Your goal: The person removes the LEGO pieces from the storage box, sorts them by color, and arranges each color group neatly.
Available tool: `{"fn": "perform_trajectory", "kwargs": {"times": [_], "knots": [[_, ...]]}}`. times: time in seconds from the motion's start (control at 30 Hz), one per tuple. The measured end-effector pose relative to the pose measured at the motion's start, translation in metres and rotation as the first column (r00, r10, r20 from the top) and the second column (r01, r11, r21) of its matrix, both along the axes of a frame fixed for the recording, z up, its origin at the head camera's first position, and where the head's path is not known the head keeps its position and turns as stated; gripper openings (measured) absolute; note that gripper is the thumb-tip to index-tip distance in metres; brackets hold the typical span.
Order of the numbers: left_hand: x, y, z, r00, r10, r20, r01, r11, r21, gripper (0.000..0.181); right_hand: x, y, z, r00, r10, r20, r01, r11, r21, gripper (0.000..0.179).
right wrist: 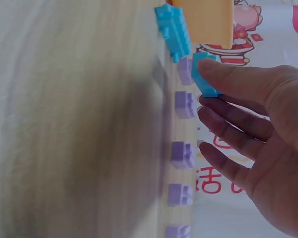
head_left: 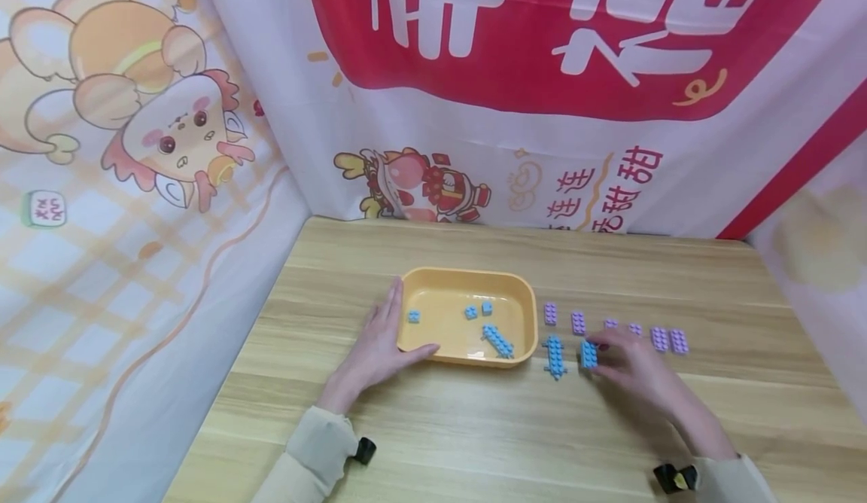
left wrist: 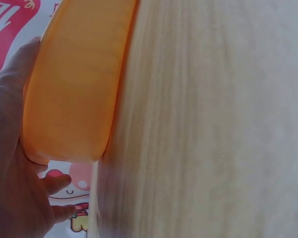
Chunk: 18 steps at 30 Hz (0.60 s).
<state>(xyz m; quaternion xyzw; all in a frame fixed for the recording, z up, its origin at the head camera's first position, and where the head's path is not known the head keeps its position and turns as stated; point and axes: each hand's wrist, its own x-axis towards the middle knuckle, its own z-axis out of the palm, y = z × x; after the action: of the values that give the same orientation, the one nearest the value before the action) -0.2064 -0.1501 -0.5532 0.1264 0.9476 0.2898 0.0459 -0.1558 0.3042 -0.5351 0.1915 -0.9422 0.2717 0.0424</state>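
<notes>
My left hand [head_left: 376, 346] holds the left end of a yellow plastic tray [head_left: 467, 273], its thumb over the near rim and its fingers along the left side. In the left wrist view some fingertips stick out past the tray's end wall [left wrist: 74, 89]. My right hand [head_left: 633, 364] pinches a blue building brick [right wrist: 204, 79] between thumb and fingers, with the other fingers spread. Just left of that brick, a long blue studded piece with axle-like side pins [head_left: 555, 357] lies on the table. A similar long blue piece [head_left: 498, 341] lies inside the tray.
The tray also holds small blue bricks [head_left: 471, 312], several in view. Purple bricks [head_left: 579, 323] form a row on the wooden table [head_left: 474, 428] behind and beside my right hand, which partly hides some. A printed cloth [head_left: 433, 126] hangs along the table's back edge.
</notes>
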Motion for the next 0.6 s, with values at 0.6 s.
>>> {"fn": "perform_trajectory", "kwargs": {"times": [0.6], "knots": [[-0.001,-0.001,-0.004,1.000,0.001,-0.005,-0.001,1.000,0.000,0.139,0.006,0.009,-0.021,0.993,-0.053,0.106,0.049,0.998,0.039,0.051]]}}
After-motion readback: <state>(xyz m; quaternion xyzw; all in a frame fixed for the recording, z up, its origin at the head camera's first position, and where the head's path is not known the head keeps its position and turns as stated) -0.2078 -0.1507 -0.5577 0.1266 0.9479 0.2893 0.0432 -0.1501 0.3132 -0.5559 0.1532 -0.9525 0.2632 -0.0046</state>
